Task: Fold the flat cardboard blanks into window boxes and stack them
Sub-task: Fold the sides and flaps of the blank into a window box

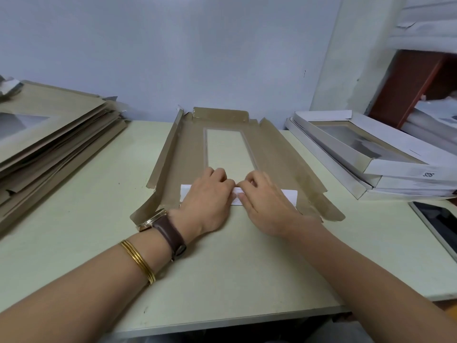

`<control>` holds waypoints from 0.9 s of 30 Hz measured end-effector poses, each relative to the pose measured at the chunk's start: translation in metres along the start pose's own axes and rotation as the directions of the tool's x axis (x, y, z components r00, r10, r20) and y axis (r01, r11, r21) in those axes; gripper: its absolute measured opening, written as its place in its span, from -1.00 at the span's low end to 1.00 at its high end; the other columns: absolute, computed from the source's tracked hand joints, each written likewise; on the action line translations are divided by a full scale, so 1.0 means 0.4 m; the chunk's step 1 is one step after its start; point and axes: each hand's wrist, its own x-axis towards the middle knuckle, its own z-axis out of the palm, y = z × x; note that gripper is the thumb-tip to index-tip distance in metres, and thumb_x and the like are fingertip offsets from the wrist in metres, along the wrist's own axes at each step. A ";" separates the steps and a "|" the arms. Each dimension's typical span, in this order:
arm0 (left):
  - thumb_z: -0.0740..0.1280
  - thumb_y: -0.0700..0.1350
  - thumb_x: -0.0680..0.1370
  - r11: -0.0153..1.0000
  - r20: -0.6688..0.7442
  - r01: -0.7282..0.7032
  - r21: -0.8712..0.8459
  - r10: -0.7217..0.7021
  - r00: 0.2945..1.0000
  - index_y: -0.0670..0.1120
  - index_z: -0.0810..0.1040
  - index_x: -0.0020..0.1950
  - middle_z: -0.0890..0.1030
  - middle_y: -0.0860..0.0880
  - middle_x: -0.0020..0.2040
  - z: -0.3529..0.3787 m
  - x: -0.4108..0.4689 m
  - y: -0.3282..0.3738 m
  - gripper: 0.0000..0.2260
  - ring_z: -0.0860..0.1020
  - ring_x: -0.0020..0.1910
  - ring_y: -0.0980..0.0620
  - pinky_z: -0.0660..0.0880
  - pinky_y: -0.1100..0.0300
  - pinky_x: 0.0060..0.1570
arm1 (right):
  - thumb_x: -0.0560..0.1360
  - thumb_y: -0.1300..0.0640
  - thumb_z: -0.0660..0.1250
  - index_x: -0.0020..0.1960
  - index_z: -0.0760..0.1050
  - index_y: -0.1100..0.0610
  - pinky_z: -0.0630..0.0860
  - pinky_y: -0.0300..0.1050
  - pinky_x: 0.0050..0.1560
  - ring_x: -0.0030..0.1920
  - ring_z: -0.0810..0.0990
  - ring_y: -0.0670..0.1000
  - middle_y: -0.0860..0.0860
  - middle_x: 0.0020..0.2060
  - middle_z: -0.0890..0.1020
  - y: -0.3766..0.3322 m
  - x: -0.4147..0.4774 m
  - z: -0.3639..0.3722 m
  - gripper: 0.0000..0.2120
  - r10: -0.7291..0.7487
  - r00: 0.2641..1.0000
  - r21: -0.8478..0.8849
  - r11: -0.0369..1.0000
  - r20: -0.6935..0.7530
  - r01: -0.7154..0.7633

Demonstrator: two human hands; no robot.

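Blank (188, 154), brown side up, flat on table (222, 268) at its middle, long way running off toward the wall. Showed a clear window (227, 149) down the centre, table colour visible through it. Had both side flaps raised along the long edges and the far flap tilted up close to the wall. Near flap (288, 195) folded back over the panel, white face up. Held down there by both hands, set close together at the strip's middle. Left hand (207, 196) covered the flap's left part, fingers curled down over its far edge. Right hand (267, 204) did likewise just beside it, fingers curled over the same edge, thumb laid along the white strip. Fingertips hidden under the knuckles. Wore a watch (160, 224) and bangles (138, 261) on the left wrist. Pile (49, 134) of flat blanks at the table's left end. Boxes (371, 154), white, stacked at the right end, windows up. Tablet (440, 221) near the right edge, just in front of the boxes.
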 end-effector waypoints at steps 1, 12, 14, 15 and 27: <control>0.08 -0.04 0.66 1.000 0.002 0.022 0.010 -0.022 1.000 -0.09 0.44 0.04 0.43 -0.04 0.03 0.002 -0.002 0.003 -0.81 0.31 -0.02 -0.05 0.31 0.08 0.03 | 0.67 0.09 0.01 0.19 0.43 0.18 0.31 -0.05 0.11 0.10 0.38 0.08 0.06 0.11 0.44 0.001 -0.002 -0.001 -0.71 -0.006 1.000 -0.033 0.999 0.009 0.007; 0.09 -0.09 0.64 0.994 0.065 0.095 -0.055 -0.092 0.994 -0.03 0.29 -0.11 0.23 0.03 -0.18 0.008 0.008 0.003 -0.87 0.38 -0.05 -0.10 0.22 0.09 -0.11 | 0.66 0.15 0.01 0.23 0.40 0.15 0.31 -0.02 0.05 0.03 0.41 0.11 0.07 0.00 0.43 0.006 0.017 0.009 -0.74 0.002 0.997 -0.017 1.000 0.080 0.000; 0.08 -0.06 0.65 0.994 0.078 0.094 -0.054 -0.090 0.993 -0.08 0.40 0.00 0.28 0.00 -0.09 0.015 0.013 -0.005 -0.84 0.37 0.00 -0.11 0.27 0.08 -0.06 | 0.66 0.14 0.02 0.29 0.41 0.15 0.33 -0.01 0.10 0.07 0.39 0.11 0.08 0.05 0.42 0.008 0.020 0.014 -0.71 -0.009 0.998 0.008 1.000 0.061 0.009; 0.07 -0.03 0.66 0.995 0.088 0.091 -0.050 -0.086 0.992 -0.09 0.44 0.11 0.32 -0.03 -0.01 0.019 0.012 -0.009 -0.79 0.35 0.05 -0.10 0.31 0.08 0.01 | 0.66 0.11 0.03 0.30 0.42 0.16 0.33 -0.01 0.13 0.10 0.38 0.11 0.08 0.08 0.42 0.009 0.020 0.018 -0.69 -0.013 0.999 0.019 1.000 0.043 0.012; -0.19 0.09 0.65 0.992 0.397 0.089 0.094 -0.120 0.910 0.04 -0.16 0.59 -0.13 0.01 0.60 0.026 0.006 -0.020 -0.50 -0.16 0.57 -0.04 -0.13 -0.03 0.52 | 0.62 -0.23 -0.16 0.58 -0.10 0.17 -0.19 -0.07 0.53 0.55 -0.17 -0.07 0.03 0.58 -0.08 0.001 0.021 0.043 -0.32 0.061 0.950 0.114 0.988 0.308 -0.100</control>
